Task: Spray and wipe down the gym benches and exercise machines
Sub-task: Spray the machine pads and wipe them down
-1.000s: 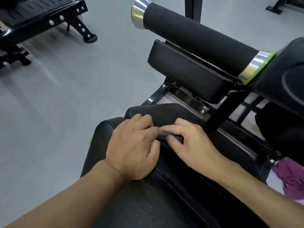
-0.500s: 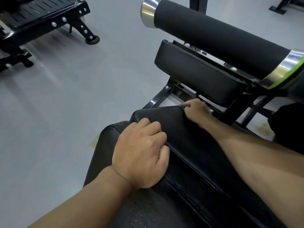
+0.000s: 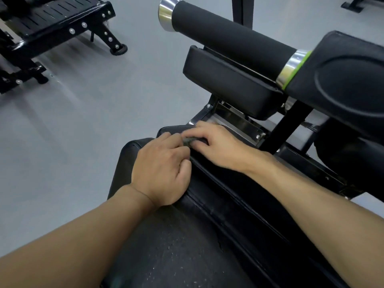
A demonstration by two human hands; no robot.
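A small dark grey crumpled cloth (image 3: 187, 141) sits at the far end of a black padded vinyl seat (image 3: 187, 235), pinched by the blurred right hand (image 3: 216, 146). The left hand (image 3: 164, 169), fingers curled, touches it; its grip is unclear.

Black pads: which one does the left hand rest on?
The low, near seat pad with pale speckles, left of the seam. The left hand lies on it; the raised pad under the foam roller is untouched.
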